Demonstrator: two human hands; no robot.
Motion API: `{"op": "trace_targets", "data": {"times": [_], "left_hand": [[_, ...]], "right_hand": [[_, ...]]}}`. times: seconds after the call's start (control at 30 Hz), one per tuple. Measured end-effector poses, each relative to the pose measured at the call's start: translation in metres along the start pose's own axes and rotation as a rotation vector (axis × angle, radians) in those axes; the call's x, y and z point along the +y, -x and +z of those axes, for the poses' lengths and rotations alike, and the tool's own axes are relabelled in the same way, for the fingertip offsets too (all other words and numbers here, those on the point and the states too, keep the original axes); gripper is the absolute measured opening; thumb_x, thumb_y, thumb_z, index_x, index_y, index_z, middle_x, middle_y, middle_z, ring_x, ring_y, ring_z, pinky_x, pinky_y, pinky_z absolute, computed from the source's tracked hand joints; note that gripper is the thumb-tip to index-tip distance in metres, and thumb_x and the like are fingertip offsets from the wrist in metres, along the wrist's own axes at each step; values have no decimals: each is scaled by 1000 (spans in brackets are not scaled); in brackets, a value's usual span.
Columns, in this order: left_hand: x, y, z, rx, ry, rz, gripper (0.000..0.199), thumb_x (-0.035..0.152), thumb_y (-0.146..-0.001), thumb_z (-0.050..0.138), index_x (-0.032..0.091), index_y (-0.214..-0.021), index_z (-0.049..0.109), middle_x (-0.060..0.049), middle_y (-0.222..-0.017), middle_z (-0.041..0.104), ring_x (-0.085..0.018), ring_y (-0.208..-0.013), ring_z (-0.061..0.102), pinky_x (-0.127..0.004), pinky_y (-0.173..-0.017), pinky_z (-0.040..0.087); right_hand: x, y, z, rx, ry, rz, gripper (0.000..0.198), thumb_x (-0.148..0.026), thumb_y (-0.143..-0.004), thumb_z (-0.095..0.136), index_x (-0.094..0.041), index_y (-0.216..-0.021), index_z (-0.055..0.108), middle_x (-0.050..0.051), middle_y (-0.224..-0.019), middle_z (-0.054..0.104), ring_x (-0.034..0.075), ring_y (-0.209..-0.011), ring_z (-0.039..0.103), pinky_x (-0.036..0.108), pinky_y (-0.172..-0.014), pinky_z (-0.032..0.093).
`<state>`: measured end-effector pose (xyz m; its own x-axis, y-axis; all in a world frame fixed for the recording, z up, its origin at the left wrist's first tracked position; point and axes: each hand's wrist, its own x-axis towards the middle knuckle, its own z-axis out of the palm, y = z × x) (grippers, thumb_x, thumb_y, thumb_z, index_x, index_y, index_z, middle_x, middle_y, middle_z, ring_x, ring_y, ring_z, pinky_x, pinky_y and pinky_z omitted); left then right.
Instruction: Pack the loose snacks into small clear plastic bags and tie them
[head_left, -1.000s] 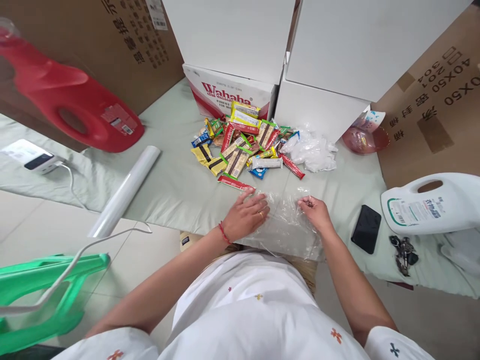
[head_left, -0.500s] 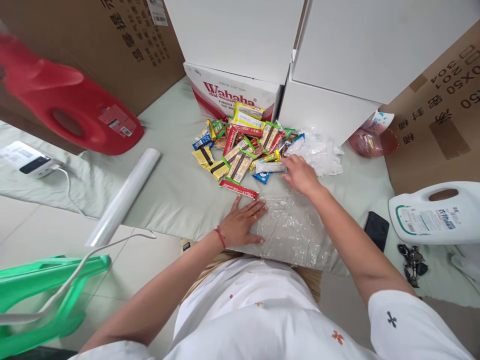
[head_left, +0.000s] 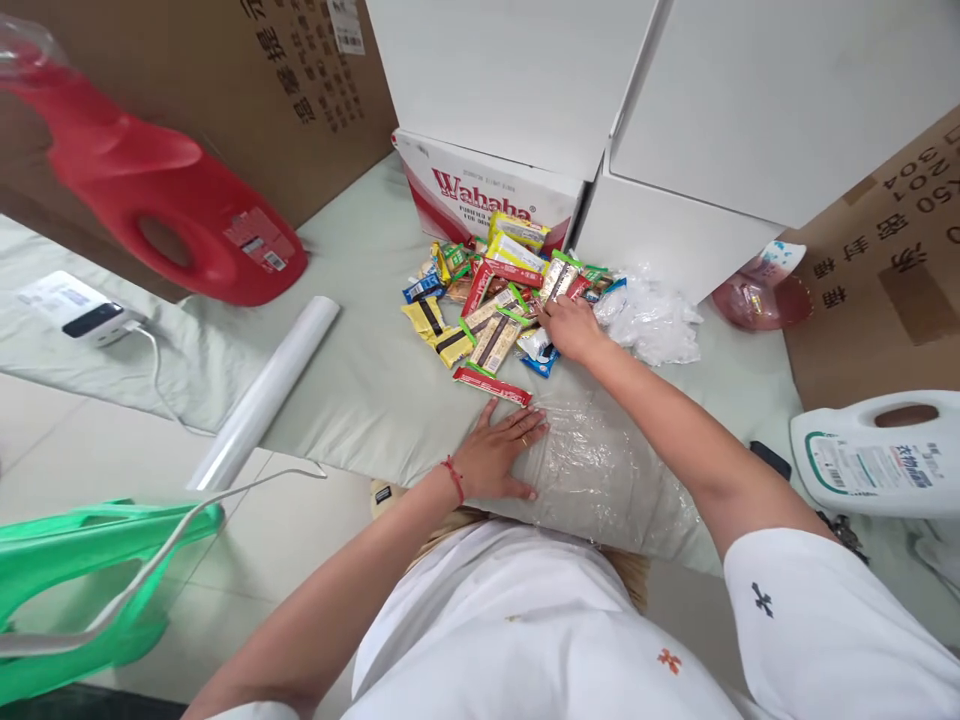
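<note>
Now, left hand (head_left: 499, 455) spread wide on clear plastic (head_left: 600, 465), right hand (head_left: 571, 328) touching snack pile (head_left: 499, 300), grip unclear

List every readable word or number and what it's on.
"Wahaha®": white-and-red box
"温馨提示": left cardboard box
"密封桶": right cardboard box
"汤": same box
"201": same box
"304": same box
"50": same box
"衣物": white jug
Too small or blurred: all else, including snack wrappers, red jug, white device.

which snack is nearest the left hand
The red bar at the very front, just beyond the left hand; the other snacks, red ones included, lie farther back.
</note>
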<state>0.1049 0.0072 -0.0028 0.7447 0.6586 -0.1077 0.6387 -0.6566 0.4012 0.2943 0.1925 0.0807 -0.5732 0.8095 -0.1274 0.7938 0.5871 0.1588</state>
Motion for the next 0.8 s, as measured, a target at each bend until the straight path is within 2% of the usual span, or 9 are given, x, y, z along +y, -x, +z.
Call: {"op": "trace_targets", "data": {"times": [0.1,0.23,0.33,0.4,0.5,0.57,0.7,0.8], "left_hand": [[-3,-2,-1,-31,17,9,119,86,-72,60,23,-164,21,-14,-171,21,-37,-158,16,-63,-121,-16],[-5,-3,-2,-32,49,7,122,81,-67,68,24,-164,21,-14,-171,19,-39,-158,15,-63,-122,-13],[-6,-3,-6,-55,77,6,125,79,-65,71,23,-164,19,-16,-172,15,-38,-158,16,-62,-122,-13],[-6,-2,-11,-85,83,-4,126,78,-66,72,22,-164,17,-18,-172,14,-38,-158,16,-62,-122,-12],[-6,-2,-16,-116,74,-19,126,78,-66,72,22,-164,17,-19,-171,13,-38,-158,16,-62,-123,-10],[-7,-1,-18,-110,62,-20,127,78,-66,73,22,-165,16,-19,-171,14,-39,-158,16,-62,-122,-10],[-9,1,-18,-115,31,-27,128,79,-67,70,20,-165,13,-20,-171,14,-39,-158,13,-62,-123,-9],[-9,3,-19,-145,24,-50,128,80,-68,68,18,-165,12,-21,-171,11,-39,-159,11,-62,-122,-10]], "right_hand": [[3,23,-12,5,6,71,39,-11,-99,36,-11,-123,66,21,-122,67,35,-122,46,46,-94,36],[13,92,-36,-21,-24,157,31,-15,-87,56,-15,-117,66,18,-113,70,34,-108,54,40,-82,41],[8,145,-39,-172,-191,69,26,-16,-79,64,-20,-104,67,11,-102,71,28,-98,58,34,-74,42],[-6,170,-29,-268,-300,2,23,-15,-78,65,-22,-100,67,8,-98,71,26,-96,59,32,-73,41],[-30,186,-3,-347,-364,26,21,-16,-81,69,-21,-102,67,9,-102,70,27,-100,61,31,-73,42],[-39,189,13,-342,-404,67,24,-20,-83,72,-20,-107,68,10,-107,70,28,-104,60,32,-76,43],[-29,201,26,-252,-566,88,38,-24,-86,73,-21,-123,64,9,-118,69,26,-111,60,34,-90,44],[-22,204,27,-250,-607,111,39,-30,-89,72,-20,-126,64,9,-117,69,26,-109,61,35,-91,44]]}}
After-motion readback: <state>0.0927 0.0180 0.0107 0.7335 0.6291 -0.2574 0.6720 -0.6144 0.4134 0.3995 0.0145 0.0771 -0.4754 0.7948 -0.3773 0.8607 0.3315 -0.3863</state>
